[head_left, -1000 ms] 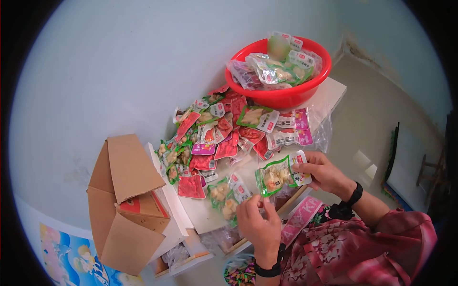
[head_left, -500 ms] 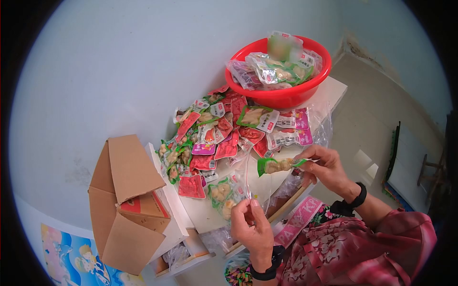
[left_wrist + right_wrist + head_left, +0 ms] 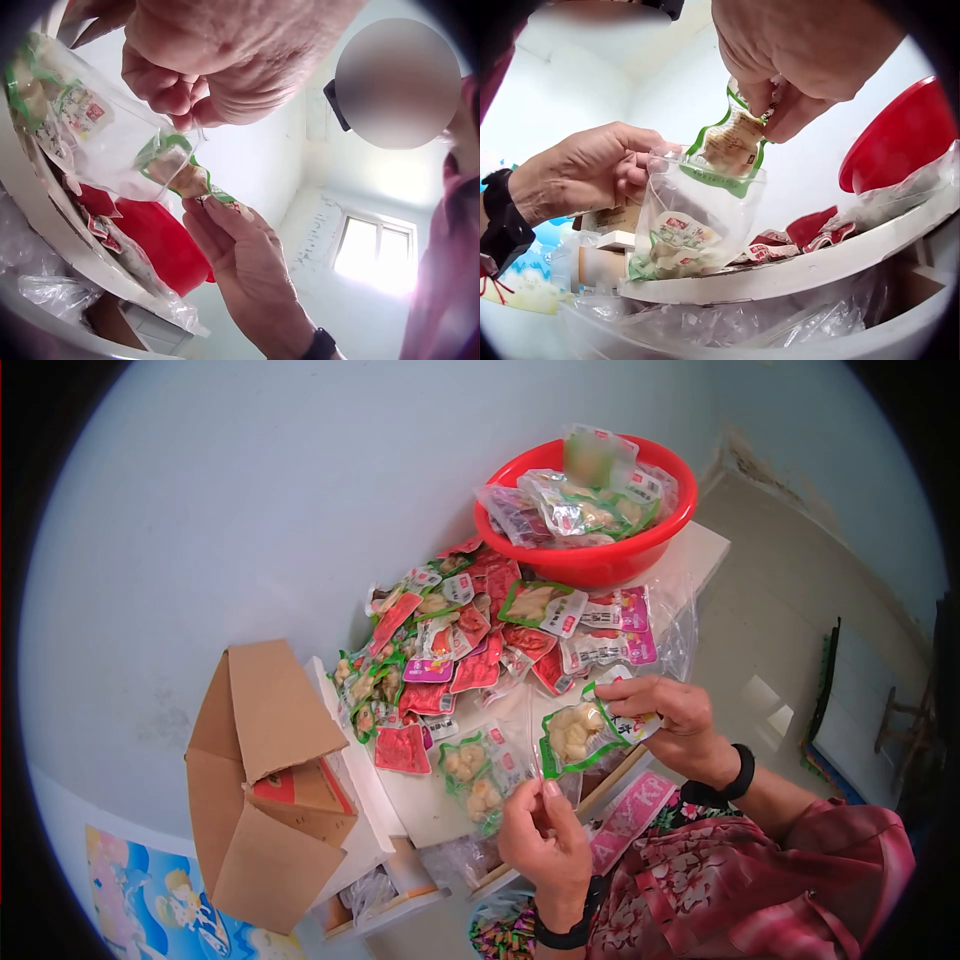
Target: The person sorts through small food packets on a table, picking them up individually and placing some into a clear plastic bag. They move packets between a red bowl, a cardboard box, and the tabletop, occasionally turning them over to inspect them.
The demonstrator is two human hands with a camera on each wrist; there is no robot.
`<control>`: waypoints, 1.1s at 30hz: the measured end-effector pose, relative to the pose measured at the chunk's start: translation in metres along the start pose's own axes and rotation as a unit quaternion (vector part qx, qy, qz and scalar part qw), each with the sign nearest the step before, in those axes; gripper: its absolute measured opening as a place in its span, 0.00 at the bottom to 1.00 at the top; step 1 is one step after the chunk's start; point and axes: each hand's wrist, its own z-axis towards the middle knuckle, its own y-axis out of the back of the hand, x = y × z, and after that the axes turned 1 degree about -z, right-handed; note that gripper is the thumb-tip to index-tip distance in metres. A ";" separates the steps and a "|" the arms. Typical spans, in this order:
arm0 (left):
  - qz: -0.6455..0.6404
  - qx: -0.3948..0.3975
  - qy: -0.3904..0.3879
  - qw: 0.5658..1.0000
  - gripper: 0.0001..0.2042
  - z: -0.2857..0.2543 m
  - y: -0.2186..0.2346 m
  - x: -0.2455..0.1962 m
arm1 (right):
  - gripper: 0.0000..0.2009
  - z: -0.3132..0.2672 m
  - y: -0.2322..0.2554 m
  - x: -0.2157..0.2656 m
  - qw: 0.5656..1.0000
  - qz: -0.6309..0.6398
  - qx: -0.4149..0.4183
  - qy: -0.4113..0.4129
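In the head view my left hand (image 3: 548,845) pinches the rim of a clear plastic bag (image 3: 664,206) between thumb and fingers. Green-edged snack packets (image 3: 468,768) lie in the bag's lower part, over the table. My right hand (image 3: 685,722) grips another green-edged packet (image 3: 572,736) with pale, lumpy contents by its white printed end. In the right wrist view, that packet's green bottom end overlaps the bag's open mouth, close to the left fingertips. The left wrist view also shows the packet hanging from the right thumb and fingers at the mouth.
A pile of red, green and purple packets (image 3: 480,660) covers the back of the white table (image 3: 400,800). Behind it stands a red basin (image 3: 590,567) of filled bags. An open cardboard box (image 3: 275,710) is at the left, and clear plastic bags (image 3: 727,315) lie below the tabletop.
The packet in my right hand turned edge-on, away from the bag's rim, then swung back flat toward it. My left hand shifted slightly and keeps hold of the bag's rim.
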 end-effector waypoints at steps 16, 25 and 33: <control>0.021 0.005 -0.145 0.989 0.06 0.016 -0.023 0.002 | 0.24 -0.005 -0.078 -0.013 0.973 0.133 0.178 -0.071; 0.065 -0.070 -0.015 0.995 0.28 0.023 0.043 0.051 | 0.23 0.020 -0.056 -0.021 0.958 0.018 0.287 -0.002; -0.143 0.036 0.105 0.983 0.47 0.040 0.056 0.098 | 0.05 0.036 -0.071 -0.053 0.936 0.172 0.258 -0.166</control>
